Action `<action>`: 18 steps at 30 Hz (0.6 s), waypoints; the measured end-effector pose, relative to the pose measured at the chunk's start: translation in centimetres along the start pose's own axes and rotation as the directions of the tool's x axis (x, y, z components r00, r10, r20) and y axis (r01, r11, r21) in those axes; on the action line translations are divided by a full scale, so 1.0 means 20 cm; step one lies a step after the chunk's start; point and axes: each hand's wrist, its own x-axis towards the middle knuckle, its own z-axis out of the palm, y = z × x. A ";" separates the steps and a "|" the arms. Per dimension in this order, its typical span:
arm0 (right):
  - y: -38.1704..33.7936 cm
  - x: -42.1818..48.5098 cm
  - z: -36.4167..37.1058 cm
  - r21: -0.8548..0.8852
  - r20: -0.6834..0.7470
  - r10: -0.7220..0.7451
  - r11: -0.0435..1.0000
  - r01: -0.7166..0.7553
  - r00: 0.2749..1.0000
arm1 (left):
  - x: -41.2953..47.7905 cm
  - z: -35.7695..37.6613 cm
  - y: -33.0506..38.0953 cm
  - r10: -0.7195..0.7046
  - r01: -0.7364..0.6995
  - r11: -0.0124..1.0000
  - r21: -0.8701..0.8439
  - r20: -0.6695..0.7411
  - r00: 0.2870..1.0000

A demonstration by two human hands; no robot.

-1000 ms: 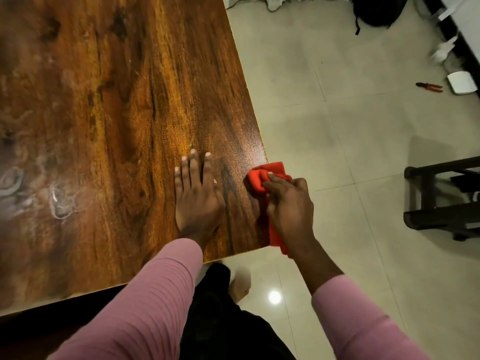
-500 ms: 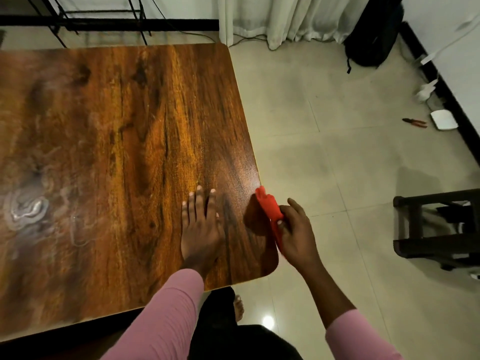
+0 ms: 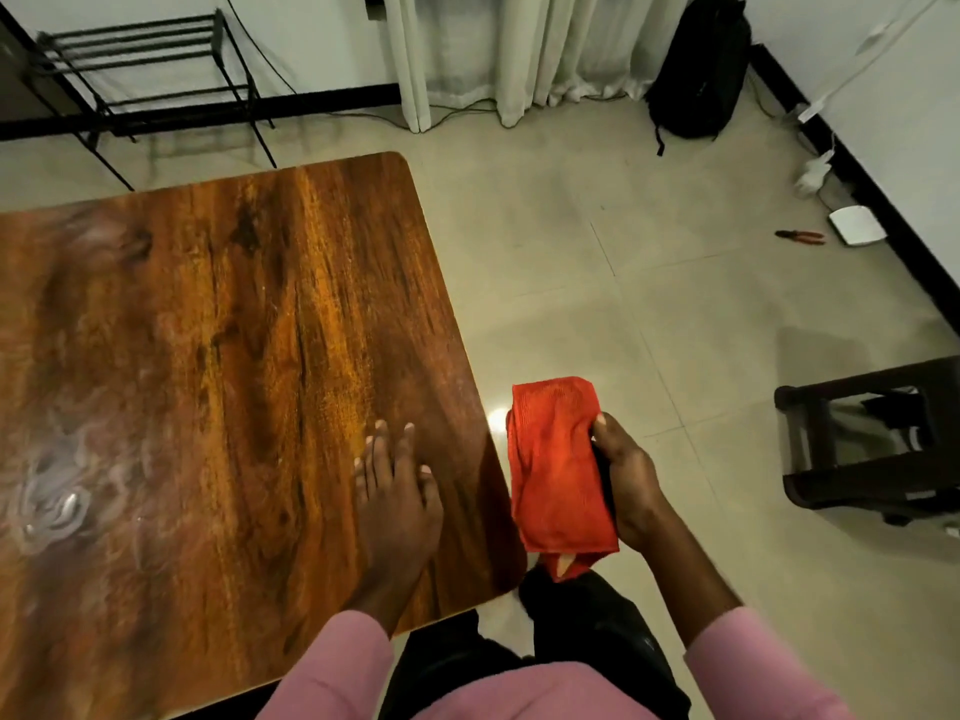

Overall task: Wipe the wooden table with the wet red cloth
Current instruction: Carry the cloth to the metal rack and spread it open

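Clearly folded into a long, narrow pad, the red cloth [image 3: 558, 470] shows a fine woven grain and a bright orange-red face, with one loose corner hanging out below its lower edge. It is off the wooden table [image 3: 234, 330], held in the air just beside the table's right edge near the near corner, above the floor [image 3: 597, 252]. The right hand [image 3: 631, 491] grips it from the right side, thumb pressed on the front and the other fingers curled behind it, out of sight. The left hand [image 3: 397, 504] lies flat on the tabletop close to that same corner, fingers straight and close together.

The tabletop is dark, glossy brown with strong grain and rounded corners; pale wet smears [image 3: 52, 501] swirl across its left part. Pale tiles cover the floor. A black metal rack [image 3: 150, 70] stands against the far wall, light curtains [image 3: 519, 54] hang beside a black backpack [image 3: 701, 75], and pliers [image 3: 800, 236] lie near a flat white box [image 3: 856, 226]. A dark wooden stool [image 3: 872, 444] sits at the right.
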 end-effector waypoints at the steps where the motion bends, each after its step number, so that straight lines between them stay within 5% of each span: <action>1: -0.03 0.02 -0.01 0.023 0.039 0.010 1.000 -0.011 0.999 | 0.00 0.00 0.05 0.008 -0.008 1.000 -0.010 0.002 1.000; 10: -0.37 0.33 -0.32 -0.064 0.243 -0.081 0.993 0.100 0.967 | 0.07 0.06 0.66 0.066 -0.066 0.998 0.005 -0.046 0.997; 18: -0.69 0.62 -0.59 -0.039 0.243 -0.116 0.991 0.129 0.963 | 0.21 0.06 1.09 0.047 -0.043 0.982 0.184 -0.017 0.999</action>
